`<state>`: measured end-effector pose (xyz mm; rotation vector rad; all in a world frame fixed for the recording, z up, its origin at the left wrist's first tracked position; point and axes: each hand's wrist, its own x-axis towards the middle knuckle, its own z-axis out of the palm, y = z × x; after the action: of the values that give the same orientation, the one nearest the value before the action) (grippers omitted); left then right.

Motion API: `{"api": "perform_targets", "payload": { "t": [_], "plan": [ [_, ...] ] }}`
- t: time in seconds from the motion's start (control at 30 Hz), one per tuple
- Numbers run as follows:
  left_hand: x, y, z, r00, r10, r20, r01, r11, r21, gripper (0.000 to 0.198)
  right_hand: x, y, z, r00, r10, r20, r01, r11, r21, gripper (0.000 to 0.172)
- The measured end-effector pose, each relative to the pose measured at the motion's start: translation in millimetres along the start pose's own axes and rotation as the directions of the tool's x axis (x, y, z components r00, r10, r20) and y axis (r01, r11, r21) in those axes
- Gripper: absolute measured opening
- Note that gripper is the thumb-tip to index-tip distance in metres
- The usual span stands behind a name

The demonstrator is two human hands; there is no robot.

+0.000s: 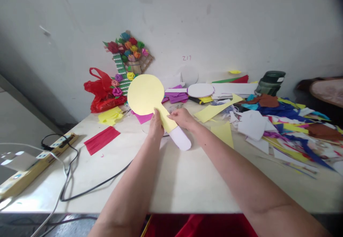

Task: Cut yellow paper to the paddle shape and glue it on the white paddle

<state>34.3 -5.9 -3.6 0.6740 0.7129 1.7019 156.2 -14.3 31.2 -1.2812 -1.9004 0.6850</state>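
Above the pale table [193,190], both hands [156,125] [183,118] grip a round-headed yellow paddle [147,96], white-ended.

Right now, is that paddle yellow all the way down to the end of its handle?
No, the paddle is yellow on its round part, but the handle's end is white.
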Motion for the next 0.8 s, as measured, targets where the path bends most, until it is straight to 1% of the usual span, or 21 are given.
{"api": "perform_targets", "payload": {
  "t": [0.1, 0.2, 0.27, 0.33, 0.43, 0.53, 0.63, 0.8],
  "plan": [
    [2, -1, -2.3, 0.999, 0.011, -0.042, -0.01, 1.0, 0.006, 0.041, 0, -3, 0, 0.998, -0.036, -0.047, 0.034, 0.999, -0.037, 0.026],
    [3, 1, -3.7, 0.999, 0.02, -0.034, -0.019, 1.0, 0.013, 0.039, 0, -2, -1, 0.998, -0.014, -0.056, 0.015, 1.0, 0.011, 0.026],
    [3, 4, -4.7, 1.0, 0.025, -0.011, -0.024, 0.999, 0.04, 0.036, 0, 1, -1, 0.998, 0.034, -0.052, -0.028, 0.994, 0.103, 0.025],
    [3, 7, -5.8, 1.0, 0.024, 0.006, -0.024, 0.996, 0.087, 0.035, 1, 5, -1, 0.995, 0.091, -0.032, -0.081, 0.97, 0.229, 0.023],
    [2, 10, -7.5, 0.999, 0.023, 0.025, -0.026, 0.988, 0.152, 0.039, 2, 10, 0, 0.985, 0.169, 0.029, -0.165, 0.888, 0.429, 0.019],
    [2, 11, -7.9, 0.998, 0.025, 0.056, -0.036, 0.979, 0.199, 0.042, 2, 12, 1, 0.978, 0.198, 0.063, -0.199, 0.803, 0.562, 0.017],
    [0, 10, -6.6, 0.997, 0.017, 0.074, -0.034, 0.97, 0.241, 0.043, 4, 13, 3, 0.981, 0.191, 0.043, -0.177, 0.773, 0.609, 0.016],
    [-4, 10, -2.9, 0.995, -0.002, 0.097, -0.029, 0.947, 0.319, 0.041, 7, 18, 4, 0.984, 0.171, -0.049, -0.11, 0.805, 0.583, 0.018]
  ]
}}
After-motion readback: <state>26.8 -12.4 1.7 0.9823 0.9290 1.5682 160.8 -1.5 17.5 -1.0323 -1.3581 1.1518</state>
